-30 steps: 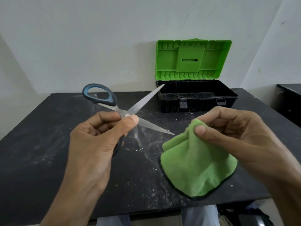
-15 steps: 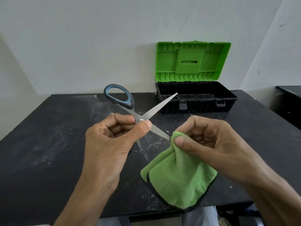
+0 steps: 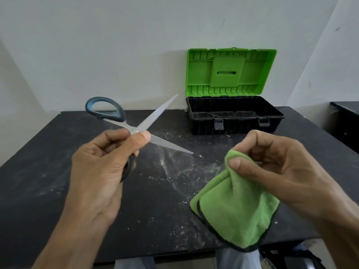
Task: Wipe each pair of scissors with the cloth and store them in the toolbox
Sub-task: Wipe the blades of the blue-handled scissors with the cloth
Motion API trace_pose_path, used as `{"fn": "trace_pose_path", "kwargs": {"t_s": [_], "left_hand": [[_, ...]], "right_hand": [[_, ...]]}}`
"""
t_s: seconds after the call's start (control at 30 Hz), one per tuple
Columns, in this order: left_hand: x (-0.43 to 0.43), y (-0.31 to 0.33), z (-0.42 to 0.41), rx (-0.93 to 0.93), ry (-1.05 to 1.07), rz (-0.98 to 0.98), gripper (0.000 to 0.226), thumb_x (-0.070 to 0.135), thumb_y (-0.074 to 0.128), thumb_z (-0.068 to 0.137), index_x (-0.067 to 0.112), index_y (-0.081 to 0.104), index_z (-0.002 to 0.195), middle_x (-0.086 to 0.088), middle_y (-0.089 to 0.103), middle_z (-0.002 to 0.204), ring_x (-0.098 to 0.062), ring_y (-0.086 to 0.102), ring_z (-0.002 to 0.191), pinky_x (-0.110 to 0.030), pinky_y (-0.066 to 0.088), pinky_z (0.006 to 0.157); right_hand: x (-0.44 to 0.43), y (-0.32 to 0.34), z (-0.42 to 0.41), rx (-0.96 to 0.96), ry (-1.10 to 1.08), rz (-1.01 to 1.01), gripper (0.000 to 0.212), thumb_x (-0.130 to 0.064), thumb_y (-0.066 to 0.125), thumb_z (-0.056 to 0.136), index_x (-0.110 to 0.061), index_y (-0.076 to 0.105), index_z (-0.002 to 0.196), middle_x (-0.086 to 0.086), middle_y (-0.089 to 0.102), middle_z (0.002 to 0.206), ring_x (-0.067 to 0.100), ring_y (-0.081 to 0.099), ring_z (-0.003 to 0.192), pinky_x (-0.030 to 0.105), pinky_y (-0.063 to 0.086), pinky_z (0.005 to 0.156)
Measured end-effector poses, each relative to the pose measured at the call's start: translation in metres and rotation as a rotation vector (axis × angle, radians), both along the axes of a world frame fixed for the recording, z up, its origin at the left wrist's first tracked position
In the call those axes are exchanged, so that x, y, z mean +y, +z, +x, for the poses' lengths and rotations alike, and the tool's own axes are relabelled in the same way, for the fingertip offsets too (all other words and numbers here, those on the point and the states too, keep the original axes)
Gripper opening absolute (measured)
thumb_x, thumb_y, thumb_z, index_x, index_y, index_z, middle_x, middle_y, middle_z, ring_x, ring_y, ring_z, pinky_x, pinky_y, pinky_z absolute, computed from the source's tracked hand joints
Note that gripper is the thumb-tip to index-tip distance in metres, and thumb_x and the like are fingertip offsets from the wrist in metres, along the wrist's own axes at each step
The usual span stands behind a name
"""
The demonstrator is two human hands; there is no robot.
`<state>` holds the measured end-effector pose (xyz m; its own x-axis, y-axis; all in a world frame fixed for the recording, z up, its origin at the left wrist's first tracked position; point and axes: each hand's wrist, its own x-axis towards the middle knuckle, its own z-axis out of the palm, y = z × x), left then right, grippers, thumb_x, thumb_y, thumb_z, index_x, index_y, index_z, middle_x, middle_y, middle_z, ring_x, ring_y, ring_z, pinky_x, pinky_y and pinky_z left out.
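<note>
The left hand [image 3: 97,171] gripped the scissors [image 3: 159,112] at the pivot, with the thumb pressed on the joint. Its other fingers curled round the lower handle, which was mostly hidden in the palm. The blades stood wide apart in an X, held in the air above the table [image 3: 48,162] and well short of the toolbox [image 3: 242,127]. The right hand [image 3: 281,162] pinched a fold of the cloth [image 3: 237,210] between thumb and curled fingers, and the rest hung down. Cloth and blades were apart.

The wiping seemed to be the step in hand. It would go best with the fold wrapped over one blade near the pivot and drawn out to the tip. The fingers should stay on the flat, off the edge. The other blade would follow, and the blades ought to be closed before storing.

The blades were pale bare metal, narrow and tapering to sharp points. The upper handle loop [image 3: 105,109] was an oval of dark plastic lined in blue. The cloth was green and fluffy, doubled over, with a black stitched border. The toolbox was a black plastic tray with two front latches, and its ribbed green lid [image 3: 231,72] stood upright. The table was matt black, smeared with pale dust and grit
</note>
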<state>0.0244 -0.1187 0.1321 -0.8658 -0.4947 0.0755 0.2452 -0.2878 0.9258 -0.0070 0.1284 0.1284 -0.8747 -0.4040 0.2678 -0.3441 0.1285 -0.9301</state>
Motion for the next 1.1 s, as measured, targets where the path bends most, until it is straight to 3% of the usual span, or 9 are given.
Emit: {"fn": "trace_pose_path", "kwargs": {"t_s": [0.3, 0.47, 0.6, 0.8, 0.97, 1.1], "left_hand": [[0.02, -0.006, -0.001, 0.008, -0.074, -0.069, 0.019, 0.019, 0.085, 0.048, 0.022, 0.072, 0.062, 0.005, 0.066, 0.057, -0.004, 0.057, 0.047, -0.012, 0.048, 0.048], [0.023, -0.011, -0.001, 0.002, -0.062, -0.127, 0.021, 0.026, 0.086, 0.043, 0.026, 0.074, 0.061, 0.004, 0.068, 0.059, -0.004, 0.06, 0.051, -0.011, 0.047, 0.051], [0.016, -0.009, 0.0, -0.015, -0.054, -0.086, 0.018, 0.021, 0.086, 0.047, 0.026, 0.074, 0.06, 0.004, 0.068, 0.059, -0.004, 0.059, 0.048, -0.011, 0.047, 0.048], [0.008, -0.002, 0.002, -0.052, -0.068, -0.068, 0.025, 0.016, 0.082, 0.053, 0.019, 0.067, 0.073, 0.003, 0.062, 0.051, -0.004, 0.054, 0.043, -0.013, 0.047, 0.046], [0.009, -0.002, 0.005, -0.082, -0.154, -0.137, 0.027, 0.021, 0.084, 0.043, 0.02, 0.069, 0.065, 0.004, 0.062, 0.053, -0.005, 0.054, 0.043, -0.012, 0.046, 0.045], [0.005, -0.006, 0.01, -0.084, -0.291, -0.305, 0.032, 0.026, 0.095, 0.041, 0.023, 0.072, 0.062, 0.004, 0.064, 0.058, -0.004, 0.055, 0.048, -0.012, 0.044, 0.045]], "right_hand": [[-0.007, 0.002, -0.001, -0.075, 0.053, -0.034, 0.022, -0.025, 0.074, 0.085, -0.006, 0.073, 0.095, 0.014, 0.082, 0.099, 0.029, 0.079, 0.092, 0.03, 0.063, 0.083], [-0.014, -0.005, -0.003, -0.088, 0.071, -0.02, 0.011, -0.021, 0.077, 0.084, -0.011, 0.074, 0.09, 0.011, 0.081, 0.093, 0.019, 0.078, 0.085, 0.021, 0.06, 0.076], [-0.013, -0.009, -0.004, -0.049, 0.037, -0.009, 0.007, -0.019, 0.078, 0.083, -0.015, 0.075, 0.087, 0.011, 0.08, 0.09, 0.02, 0.078, 0.082, 0.022, 0.061, 0.073], [0.002, -0.001, -0.006, -0.028, -0.021, -0.061, 0.009, -0.021, 0.079, 0.079, -0.015, 0.077, 0.086, 0.01, 0.08, 0.086, 0.015, 0.077, 0.079, 0.019, 0.061, 0.072], [0.006, 0.005, -0.009, -0.025, -0.054, -0.153, 0.006, -0.023, 0.075, 0.081, -0.019, 0.077, 0.085, 0.014, 0.082, 0.094, 0.021, 0.079, 0.088, 0.024, 0.063, 0.082], [0.006, 0.009, -0.011, -0.056, -0.043, -0.217, 0.017, -0.02, 0.071, 0.084, -0.007, 0.068, 0.094, 0.015, 0.082, 0.109, 0.028, 0.078, 0.107, 0.029, 0.061, 0.091]]}}
